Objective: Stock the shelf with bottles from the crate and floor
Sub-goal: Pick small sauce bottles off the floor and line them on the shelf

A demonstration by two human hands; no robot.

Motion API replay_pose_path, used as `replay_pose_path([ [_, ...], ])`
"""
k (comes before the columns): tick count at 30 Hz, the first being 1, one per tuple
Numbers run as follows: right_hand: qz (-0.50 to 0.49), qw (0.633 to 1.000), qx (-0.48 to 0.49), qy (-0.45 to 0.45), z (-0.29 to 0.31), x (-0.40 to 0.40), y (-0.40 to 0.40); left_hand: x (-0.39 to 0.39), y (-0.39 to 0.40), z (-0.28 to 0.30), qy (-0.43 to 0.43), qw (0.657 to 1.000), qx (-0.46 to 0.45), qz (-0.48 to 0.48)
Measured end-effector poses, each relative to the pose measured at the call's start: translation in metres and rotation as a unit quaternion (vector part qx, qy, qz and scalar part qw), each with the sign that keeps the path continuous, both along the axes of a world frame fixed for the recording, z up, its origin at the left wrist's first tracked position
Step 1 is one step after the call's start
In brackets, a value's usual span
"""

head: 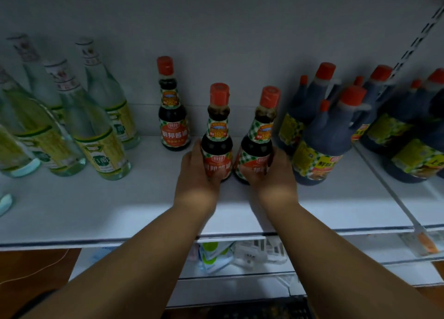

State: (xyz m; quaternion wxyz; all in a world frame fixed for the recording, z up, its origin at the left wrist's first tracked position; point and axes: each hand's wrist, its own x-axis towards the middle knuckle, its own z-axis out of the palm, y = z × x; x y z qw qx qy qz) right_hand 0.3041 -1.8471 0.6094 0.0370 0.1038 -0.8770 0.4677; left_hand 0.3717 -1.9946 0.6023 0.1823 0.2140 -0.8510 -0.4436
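— What is held?
— A dark bottle [217, 136] is gripped by the left hand [195, 172], another [258, 138] by the right hand [271, 172], both upright on the shelf [120, 210].
— What is nearby?
— Jugs [322, 150] just right, clear bottles [96, 136] left, a third bottle [173, 116] farther back.

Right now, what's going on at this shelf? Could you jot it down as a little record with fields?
left hand: grips one small soy sauce bottle
right hand: grips a second small bottle
shelf: white; both held bottles upright near its middle
behind them: a third matching bottle, standing alone
left side: clear vinegar bottles, green labels
right side: large dark jugs, red caps
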Motion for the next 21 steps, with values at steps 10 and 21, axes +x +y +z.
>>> replay_pose_path([
  [10,-0.028,0.998,0.044,0.036,-0.025,-0.049,-0.016,-0.055,0.015,-0.014,0.011,0.991,-0.042,0.129],
  [21,-0.047,0.995,0.085,0.012,-0.025,-0.083,-0.037,-0.087,0.004,-0.015,-0.009,0.979,-0.035,0.2],
])
